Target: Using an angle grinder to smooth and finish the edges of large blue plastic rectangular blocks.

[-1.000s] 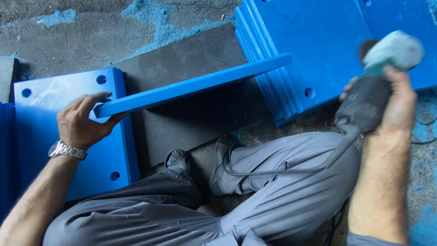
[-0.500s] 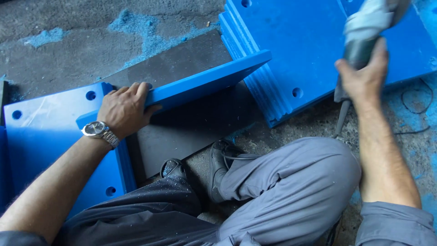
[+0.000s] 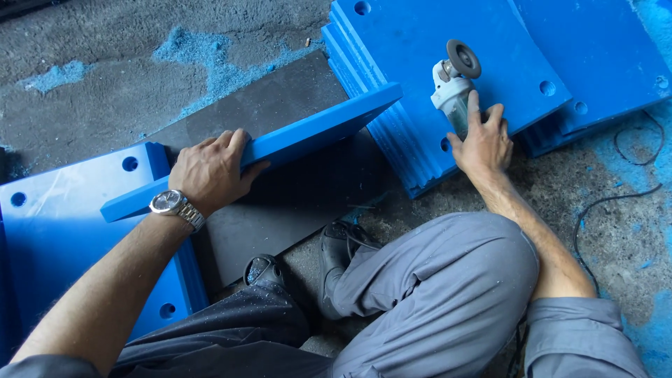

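My left hand (image 3: 210, 170), with a metal wristwatch on its wrist, grips the top edge of a blue plastic plate (image 3: 315, 126) that stands on its edge across a dark mat (image 3: 280, 210). My right hand (image 3: 483, 143) rests on the body of an angle grinder (image 3: 455, 80). The grinder lies on a stack of blue plates (image 3: 420, 42) with its disc facing up, and my fingers are wrapped over its rear.
Another stack of blue plates with holes (image 3: 63, 210) lies at the left. More blue plates (image 3: 602, 49) lie at the far right. A black cable (image 3: 609, 203) runs over the concrete floor. Blue shavings (image 3: 210, 63) are scattered about. My grey trouser legs and black shoes (image 3: 336, 245) fill the lower middle.
My right hand has carried the grinder from the air down onto the plate stack. My left hand has shifted right along the upright plate's edge.
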